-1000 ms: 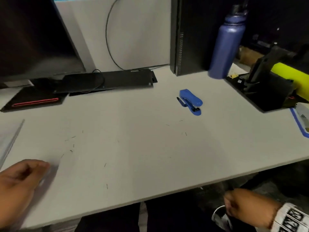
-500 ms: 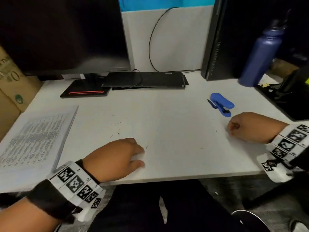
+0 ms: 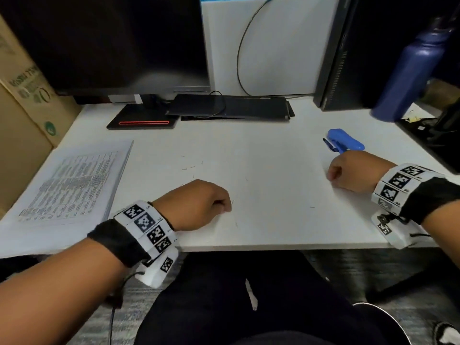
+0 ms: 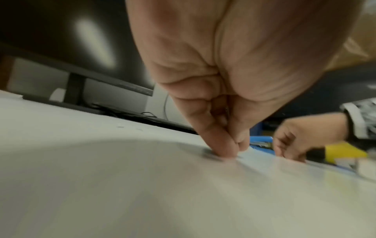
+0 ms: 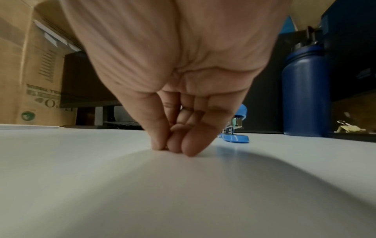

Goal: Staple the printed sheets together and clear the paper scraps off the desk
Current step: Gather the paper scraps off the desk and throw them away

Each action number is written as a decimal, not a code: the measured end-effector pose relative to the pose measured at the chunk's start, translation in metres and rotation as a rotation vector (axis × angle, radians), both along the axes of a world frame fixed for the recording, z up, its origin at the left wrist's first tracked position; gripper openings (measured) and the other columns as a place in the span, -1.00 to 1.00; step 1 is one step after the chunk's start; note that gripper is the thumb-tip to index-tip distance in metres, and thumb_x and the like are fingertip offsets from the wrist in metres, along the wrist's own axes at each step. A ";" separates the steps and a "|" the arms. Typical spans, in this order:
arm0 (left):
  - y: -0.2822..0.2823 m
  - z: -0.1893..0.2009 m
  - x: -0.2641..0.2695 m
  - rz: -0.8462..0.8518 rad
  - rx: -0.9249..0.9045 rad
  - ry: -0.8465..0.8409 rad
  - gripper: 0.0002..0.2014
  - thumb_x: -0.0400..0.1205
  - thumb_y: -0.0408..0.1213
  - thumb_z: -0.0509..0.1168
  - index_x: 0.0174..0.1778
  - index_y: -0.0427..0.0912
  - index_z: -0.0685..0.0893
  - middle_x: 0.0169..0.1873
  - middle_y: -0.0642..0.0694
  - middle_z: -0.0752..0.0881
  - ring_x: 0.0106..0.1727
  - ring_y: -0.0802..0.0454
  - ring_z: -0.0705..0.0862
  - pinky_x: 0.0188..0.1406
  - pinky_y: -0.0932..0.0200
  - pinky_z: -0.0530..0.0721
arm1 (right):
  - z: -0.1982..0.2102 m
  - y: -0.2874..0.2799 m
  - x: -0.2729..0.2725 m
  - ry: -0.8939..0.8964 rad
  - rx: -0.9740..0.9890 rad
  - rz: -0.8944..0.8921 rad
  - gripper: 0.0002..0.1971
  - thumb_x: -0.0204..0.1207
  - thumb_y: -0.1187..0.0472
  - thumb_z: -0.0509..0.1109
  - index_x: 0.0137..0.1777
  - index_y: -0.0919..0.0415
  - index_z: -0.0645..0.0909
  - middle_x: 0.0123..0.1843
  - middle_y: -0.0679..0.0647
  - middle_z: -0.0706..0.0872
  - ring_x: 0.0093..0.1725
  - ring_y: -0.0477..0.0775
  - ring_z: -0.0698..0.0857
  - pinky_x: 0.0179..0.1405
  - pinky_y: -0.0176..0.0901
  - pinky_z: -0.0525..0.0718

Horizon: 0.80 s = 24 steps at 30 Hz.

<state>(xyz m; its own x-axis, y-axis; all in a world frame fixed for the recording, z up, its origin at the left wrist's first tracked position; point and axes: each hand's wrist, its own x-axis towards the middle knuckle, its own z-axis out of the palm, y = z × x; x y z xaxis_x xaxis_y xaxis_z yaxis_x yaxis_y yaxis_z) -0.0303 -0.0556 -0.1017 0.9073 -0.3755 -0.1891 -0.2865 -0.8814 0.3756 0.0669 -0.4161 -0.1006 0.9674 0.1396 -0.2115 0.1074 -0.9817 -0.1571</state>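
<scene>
Stapler [image 3: 346, 143] lying flat — long axis diagonal, beside right hand [image 3: 356, 171]

One stapler [image 3: 346, 143], one paper stack [image 3: 67, 188], one bottle [image 3: 408, 70], two hands.

Printed sheets [image 3: 67, 185] flat at desk's left, blue stapler [image 3: 344, 143] — right

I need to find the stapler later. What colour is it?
Bright blue. The stapler shows best in the head view, lying on the white desk.
</scene>
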 end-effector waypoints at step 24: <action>-0.030 0.000 -0.009 -0.365 0.340 -0.196 -0.75 0.77 -0.03 0.23 0.27 0.18 0.78 0.12 0.15 0.71 0.11 0.08 0.71 -0.07 0.18 0.59 | 0.002 0.012 -0.010 -0.063 -0.165 0.052 -0.88 0.59 0.17 0.24 -0.14 0.08 0.59 -0.20 -0.02 0.70 -0.26 -0.04 0.66 -0.40 -0.26 0.48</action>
